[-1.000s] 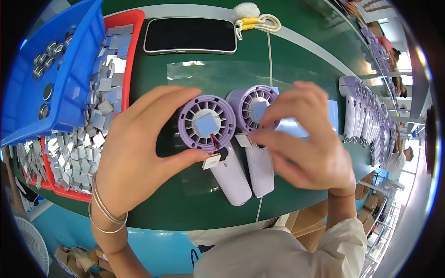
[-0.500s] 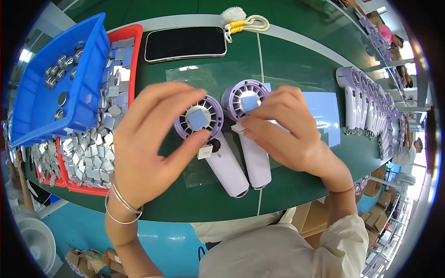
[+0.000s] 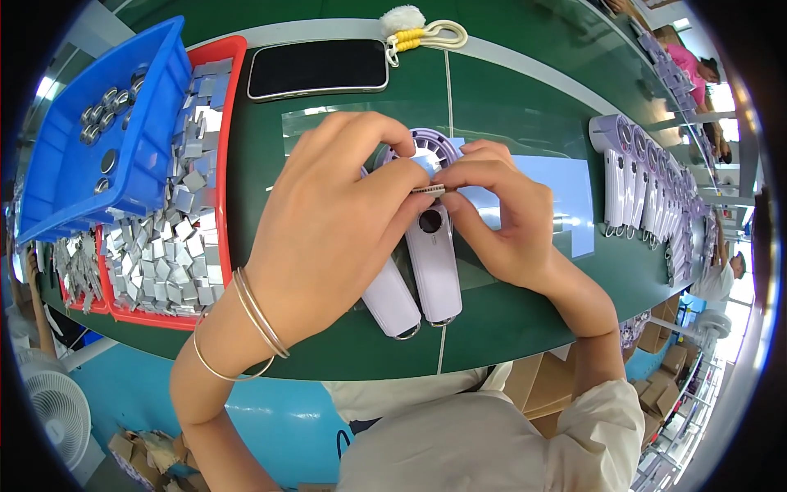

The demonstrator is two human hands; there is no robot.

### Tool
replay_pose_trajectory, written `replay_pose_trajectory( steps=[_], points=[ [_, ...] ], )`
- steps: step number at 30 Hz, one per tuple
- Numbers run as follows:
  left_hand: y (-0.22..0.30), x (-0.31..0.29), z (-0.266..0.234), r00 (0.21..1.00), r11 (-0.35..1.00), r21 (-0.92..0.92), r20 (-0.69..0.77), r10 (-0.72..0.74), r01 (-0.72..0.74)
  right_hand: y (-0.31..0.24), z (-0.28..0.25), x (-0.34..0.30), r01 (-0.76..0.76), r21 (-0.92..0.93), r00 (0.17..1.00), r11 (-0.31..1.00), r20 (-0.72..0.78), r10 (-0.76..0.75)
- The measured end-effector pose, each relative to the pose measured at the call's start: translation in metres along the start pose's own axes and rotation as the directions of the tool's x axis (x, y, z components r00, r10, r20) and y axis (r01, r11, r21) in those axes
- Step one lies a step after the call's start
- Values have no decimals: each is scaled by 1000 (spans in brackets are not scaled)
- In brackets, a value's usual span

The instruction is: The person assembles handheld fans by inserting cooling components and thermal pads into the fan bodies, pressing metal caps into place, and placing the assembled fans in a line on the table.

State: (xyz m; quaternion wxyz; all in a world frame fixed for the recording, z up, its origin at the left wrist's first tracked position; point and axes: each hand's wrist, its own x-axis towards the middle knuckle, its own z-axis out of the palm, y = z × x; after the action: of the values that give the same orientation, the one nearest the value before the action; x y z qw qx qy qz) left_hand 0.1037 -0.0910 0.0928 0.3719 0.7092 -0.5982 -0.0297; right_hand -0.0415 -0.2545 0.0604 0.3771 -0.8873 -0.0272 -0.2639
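Pinching a small thin disc (image 3: 428,189) between both hands (image 3: 328,238) (image 3: 504,217) above two lilac handheld fans (image 3: 433,262) at mid-tabletop (image 3: 525,320): light, rigid, probably slippery; best gripped by its rim.

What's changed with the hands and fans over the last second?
Both hands, left hand and right hand, have closed in over the two lilac fans, fingertips now pinching a small piece between them. Fans remain side by side on the green table; the phone is unmoved.

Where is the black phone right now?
In the head view, the black phone lies flat at the far edge of the green table, between the red tray and a yellow-and-white tassel.
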Motion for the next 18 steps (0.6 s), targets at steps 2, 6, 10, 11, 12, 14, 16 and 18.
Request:
replay_pose_trajectory(
  steps=[2, 6, 10, 11, 12, 14, 16, 18],
  points=[
    [1, 1, 2, 1000, 1000, 8, 2, 2, -2, -2, -1, 0, -5, 7, 1000, 1000, 8, 5],
    [5, 3, 5, 1000, 999, 35, -1, 28, -28, -5, -1, 3, 10, -8, 1000, 1000, -22, -10],
    [3, 2, 8, 999, 998, 57, 17, 29, -30, 4, 2, 2, 67, -107, 997, 992, -15, -69],
    [2, 2, 10, 1000, 999, 45, 14, 21, -22, 4, 4, 3, 133, -176, 989, 975, -40, -142],
    [1, 2, 10, 1000, 999, 35, 10, 11, -11, 4, 5, 4, 197, -243, 974, 950, -59, -217],
    [1, 3, 10, 1000, 1000, 20, 13, -3, 3, 2, 3, 8, 224, -280, 969, 933, -38, -244],
    [-1, 3, 11, 1000, 1000, 2, 15, -14, 14, 2, -1, 11, 251, -322, 963, 913, -15, -269],
    [-5, 2, 12, 1000, 1000, -10, 2, -16, 16, 5, -5, 13, 336, -431, 935, 837, 47, -351]
  ],
)
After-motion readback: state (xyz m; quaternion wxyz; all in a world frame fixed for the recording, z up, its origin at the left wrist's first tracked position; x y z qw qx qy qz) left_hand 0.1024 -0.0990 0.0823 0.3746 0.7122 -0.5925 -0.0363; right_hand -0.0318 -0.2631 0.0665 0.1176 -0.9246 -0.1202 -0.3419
